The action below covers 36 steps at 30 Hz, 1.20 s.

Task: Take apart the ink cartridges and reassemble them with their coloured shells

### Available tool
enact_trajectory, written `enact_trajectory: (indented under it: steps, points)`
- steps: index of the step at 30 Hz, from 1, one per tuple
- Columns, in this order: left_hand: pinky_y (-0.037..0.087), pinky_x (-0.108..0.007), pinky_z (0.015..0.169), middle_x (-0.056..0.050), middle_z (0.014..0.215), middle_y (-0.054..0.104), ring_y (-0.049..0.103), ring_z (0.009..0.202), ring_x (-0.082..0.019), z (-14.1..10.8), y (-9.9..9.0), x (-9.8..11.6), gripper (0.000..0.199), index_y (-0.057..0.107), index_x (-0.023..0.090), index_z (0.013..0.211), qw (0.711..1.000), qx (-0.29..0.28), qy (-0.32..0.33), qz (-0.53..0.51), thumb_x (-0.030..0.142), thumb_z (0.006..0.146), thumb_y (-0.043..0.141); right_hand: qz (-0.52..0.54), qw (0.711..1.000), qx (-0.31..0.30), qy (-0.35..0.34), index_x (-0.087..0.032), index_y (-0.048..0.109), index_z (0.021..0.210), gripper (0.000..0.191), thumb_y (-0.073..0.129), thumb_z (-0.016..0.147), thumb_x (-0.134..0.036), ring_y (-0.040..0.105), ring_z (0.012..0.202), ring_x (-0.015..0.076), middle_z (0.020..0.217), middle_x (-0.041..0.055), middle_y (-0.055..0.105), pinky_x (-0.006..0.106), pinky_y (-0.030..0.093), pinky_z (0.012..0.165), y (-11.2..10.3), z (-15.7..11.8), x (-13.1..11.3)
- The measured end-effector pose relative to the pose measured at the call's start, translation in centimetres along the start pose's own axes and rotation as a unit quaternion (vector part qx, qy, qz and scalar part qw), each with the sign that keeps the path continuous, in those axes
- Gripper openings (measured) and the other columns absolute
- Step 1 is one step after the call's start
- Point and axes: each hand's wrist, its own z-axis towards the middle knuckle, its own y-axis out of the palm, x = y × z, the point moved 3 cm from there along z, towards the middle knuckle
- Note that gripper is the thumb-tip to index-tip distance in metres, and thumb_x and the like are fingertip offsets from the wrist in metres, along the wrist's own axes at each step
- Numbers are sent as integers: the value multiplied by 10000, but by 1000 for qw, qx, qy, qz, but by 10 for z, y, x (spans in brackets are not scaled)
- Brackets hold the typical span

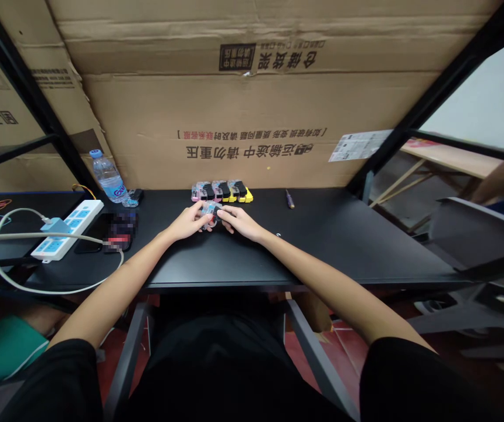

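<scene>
Both hands meet over the black table, around a small clear plastic device (210,210) with black and red parts. My left hand (187,223) grips its left side, the thumb lying on the front. From the right, my right hand (241,221) holds the same device with thumb and fingers closed on it. Just behind the hands a row of several similar clear devices (221,191), with black, pink and yellow parts, stands against the cardboard. To the right lies a small screwdriver (289,199). Fine detail of the held device is hidden by the fingers.
At the left are a white power strip (68,231) with cables, a water bottle (108,177), a dark phone (89,234) and another clear device (133,198). A cardboard sheet (252,105) walls off the back. A person's arm and green cloth (6,351) show at lower left.
</scene>
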Motion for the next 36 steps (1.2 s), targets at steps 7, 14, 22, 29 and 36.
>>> enact_trajectory:
  steps: [7, 14, 22, 29, 36]
  points:
    - [588, -278, 667, -84, 952, 821, 822, 796, -217, -1, 0, 2, 448, 583, 179, 1311, 999, -20, 24, 12, 521, 1034, 667, -21, 1000, -18, -2, -192, 643, 943, 471, 614, 1051, -649, 425, 480, 107, 605, -73, 476, 262, 345, 497, -1, -3, -4]
    - [587, -262, 660, -93, 979, 813, 832, 813, -211, 2, 4, -5, 491, 559, 167, 1318, 995, -58, -13, -84, 524, 1017, 713, -13, 1000, -25, 8, -185, 665, 934, 486, 611, 1046, -655, 382, 458, 103, 572, -77, 448, 259, 297, 463, -2, -4, -4]
    - [616, -267, 674, -91, 979, 816, 841, 832, -223, 4, 5, -8, 533, 564, 173, 1295, 985, -66, -51, -149, 537, 974, 783, 3, 1000, -3, 17, -191, 649, 930, 481, 612, 1041, -658, 360, 461, 100, 576, -74, 438, 251, 290, 442, 0, -4, -1]
    - [673, -348, 771, -120, 1017, 831, 847, 902, -245, 4, 7, -9, 540, 536, 185, 1292, 972, -65, -92, -206, 502, 960, 821, 22, 999, 14, 30, -194, 632, 941, 508, 629, 1020, -696, 347, 463, 94, 579, -77, 434, 245, 280, 429, 1, -2, 4]
    - [676, -374, 811, -128, 1025, 831, 847, 911, -248, 3, 8, -7, 515, 532, 187, 1290, 972, -70, -92, -206, 475, 969, 813, 36, 999, 14, 31, -199, 623, 939, 505, 624, 1022, -697, 342, 456, 93, 576, -81, 425, 244, 270, 420, 2, -2, 4]
